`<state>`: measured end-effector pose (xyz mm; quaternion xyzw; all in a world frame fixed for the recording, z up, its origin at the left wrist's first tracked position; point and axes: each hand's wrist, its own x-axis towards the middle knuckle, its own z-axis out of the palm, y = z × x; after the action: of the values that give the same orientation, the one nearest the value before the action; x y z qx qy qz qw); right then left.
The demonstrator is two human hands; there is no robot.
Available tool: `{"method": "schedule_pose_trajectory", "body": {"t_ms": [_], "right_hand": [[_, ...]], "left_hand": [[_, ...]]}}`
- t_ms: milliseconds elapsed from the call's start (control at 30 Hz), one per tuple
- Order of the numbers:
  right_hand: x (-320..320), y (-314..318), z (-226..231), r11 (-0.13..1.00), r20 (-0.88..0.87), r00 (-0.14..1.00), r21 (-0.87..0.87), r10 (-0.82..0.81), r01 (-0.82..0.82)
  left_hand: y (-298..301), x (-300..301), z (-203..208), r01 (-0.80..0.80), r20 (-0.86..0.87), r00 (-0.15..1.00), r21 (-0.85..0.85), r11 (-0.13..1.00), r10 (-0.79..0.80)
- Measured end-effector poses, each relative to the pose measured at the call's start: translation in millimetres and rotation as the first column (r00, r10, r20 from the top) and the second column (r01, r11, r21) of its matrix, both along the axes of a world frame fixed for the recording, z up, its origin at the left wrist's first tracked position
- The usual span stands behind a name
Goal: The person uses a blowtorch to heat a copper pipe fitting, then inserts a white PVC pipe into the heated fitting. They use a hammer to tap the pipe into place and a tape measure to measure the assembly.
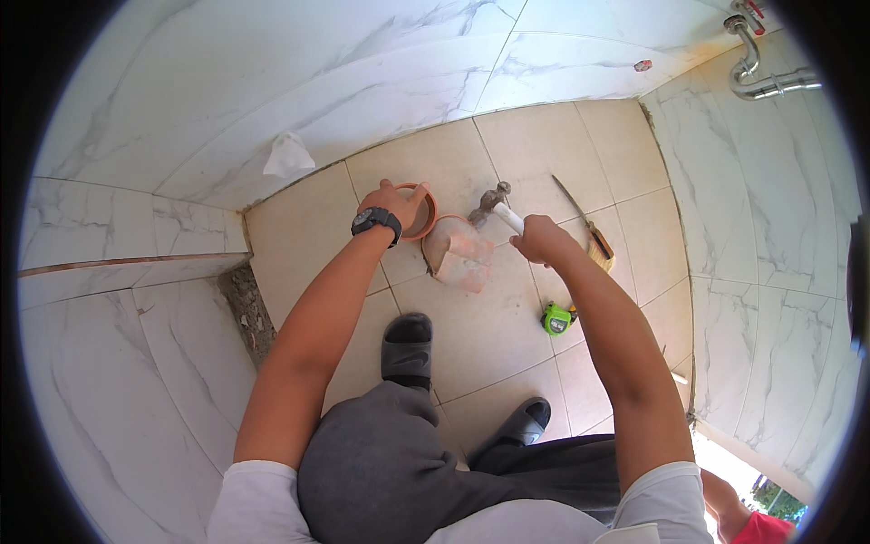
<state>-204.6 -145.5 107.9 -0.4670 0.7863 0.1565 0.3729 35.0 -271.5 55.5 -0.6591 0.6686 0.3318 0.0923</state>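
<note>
My left hand (388,205), with a black watch at the wrist, is closed on the rim of a short orange-brown pipe ring (430,221) near the far wall. My right hand (544,241) is wrapped round the white handle of a hammer (508,216), whose dark metal head points away to the left, low over the floor. Between the hands, a round opening or pipe end with an orange rim is covered by a crumpled, pale pinkish sheet (462,263); what lies under it is hidden. The ring sits beside this covered spot, at its upper left.
A handsaw (594,236) with a narrow blade and a green tape measure (556,319) lie right of my right hand. Marbled walls enclose the tiled floor (489,322). A chrome pipe (766,87) juts out at upper right. Another person's red sleeve (768,529) shows at lower right.
</note>
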Motion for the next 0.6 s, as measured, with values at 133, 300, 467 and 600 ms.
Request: {"method": "schedule_pose_trajectory", "body": {"t_ms": [133,300,467,600], "right_hand": [[1.5,2.0,0.6,0.999,0.018,0.998,0.012,-0.053,0.053],[0.1,7.2,-3.9,0.998,0.01,1.0,-0.061,0.01,-0.009],[-2.2,12.4,-8.7,0.991,0.081,0.988,-0.026,-0.128,0.13],[-3.9,15.8,-13.7,0.995,0.063,0.997,-0.083,-0.045,0.051]], "left_hand": [[5.8,-9.3,1.2,0.01,0.005,1.0,-0.041,0.999,-0.01],[0.8,-40.4,9.0,0.279,0.067,0.96,-0.198,0.94,-0.271],[-14.4,-59.9,7.4,0.453,0.082,0.892,-0.153,0.878,-0.445],[-17.9,-63.1,5.8,0.547,0.042,0.835,-0.165,0.82,-0.549]]}}
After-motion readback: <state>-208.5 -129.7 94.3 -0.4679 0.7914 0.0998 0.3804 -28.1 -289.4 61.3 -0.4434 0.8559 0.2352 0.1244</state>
